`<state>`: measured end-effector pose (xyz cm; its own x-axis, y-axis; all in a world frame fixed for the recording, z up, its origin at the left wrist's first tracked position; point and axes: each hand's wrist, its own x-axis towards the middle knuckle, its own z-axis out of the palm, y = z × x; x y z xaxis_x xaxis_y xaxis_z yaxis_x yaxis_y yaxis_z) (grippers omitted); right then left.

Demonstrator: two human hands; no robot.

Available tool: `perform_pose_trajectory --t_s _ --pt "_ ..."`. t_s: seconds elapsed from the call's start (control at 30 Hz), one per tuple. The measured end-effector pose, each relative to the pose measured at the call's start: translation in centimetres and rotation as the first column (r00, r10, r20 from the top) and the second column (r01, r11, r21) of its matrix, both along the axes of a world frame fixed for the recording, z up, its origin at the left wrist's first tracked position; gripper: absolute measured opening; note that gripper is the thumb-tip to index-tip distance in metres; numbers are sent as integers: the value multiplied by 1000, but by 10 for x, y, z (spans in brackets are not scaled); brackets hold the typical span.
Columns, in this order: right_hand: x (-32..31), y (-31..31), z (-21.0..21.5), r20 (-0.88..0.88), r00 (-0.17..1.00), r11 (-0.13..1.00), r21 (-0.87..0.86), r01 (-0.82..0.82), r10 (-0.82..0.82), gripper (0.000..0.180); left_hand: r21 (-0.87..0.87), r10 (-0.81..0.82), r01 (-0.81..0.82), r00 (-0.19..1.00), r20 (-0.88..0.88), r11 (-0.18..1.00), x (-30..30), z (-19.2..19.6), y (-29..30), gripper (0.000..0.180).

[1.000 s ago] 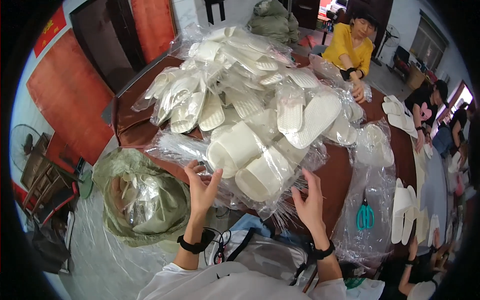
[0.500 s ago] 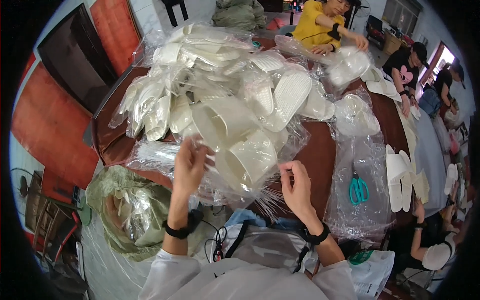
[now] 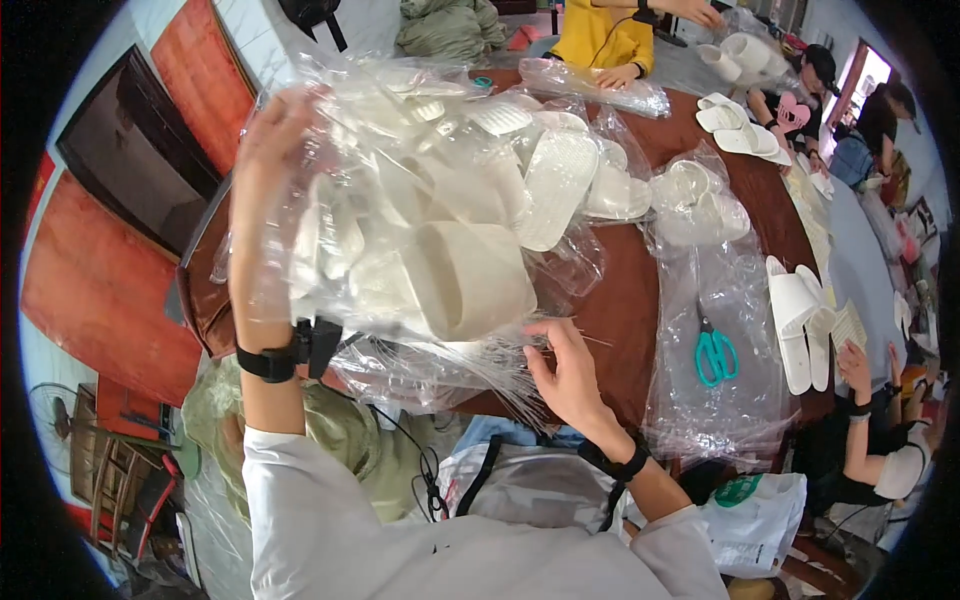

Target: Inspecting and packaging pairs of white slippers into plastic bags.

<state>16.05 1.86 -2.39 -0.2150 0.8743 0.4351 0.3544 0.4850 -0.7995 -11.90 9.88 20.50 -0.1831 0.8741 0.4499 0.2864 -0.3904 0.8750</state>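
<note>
My left hand, smeared by motion, is raised at the far left of the pile. It seems to grip the edge of a clear plastic bag whose film stretches down and across. Inside this bag is a pair of cream slippers, one broad strap turned toward me. My right hand is at the lower right of the slippers, thumb and forefinger apart. Its fingertips are beside a bundle of thin clear plastic strands that lies at the table's near edge.
Bagged slippers heap across the brown table. Right of me, teal-handled scissors lie on flat clear bags; white slippers sit beyond. A green sack stands below left. A co-worker in yellow handles bagged slippers opposite.
My left hand has swung up and left, drawing plastic film with it. The bagged slippers have shifted and turned under the film. My right hand has moved slightly down and left, near the strands.
</note>
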Motion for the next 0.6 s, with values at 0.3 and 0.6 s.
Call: perform_pose_trajectory --t_s 0.3,0.6 --pt "-10 1 -2 21 996 996 25 -89 89 39 68 -154 140 938 311 988 -50 1 -56 34" --pt "-19 -5 -10 139 987 989 111 -102 86 42 11 -249 270 871 423 963 -128 -22 -133 35"
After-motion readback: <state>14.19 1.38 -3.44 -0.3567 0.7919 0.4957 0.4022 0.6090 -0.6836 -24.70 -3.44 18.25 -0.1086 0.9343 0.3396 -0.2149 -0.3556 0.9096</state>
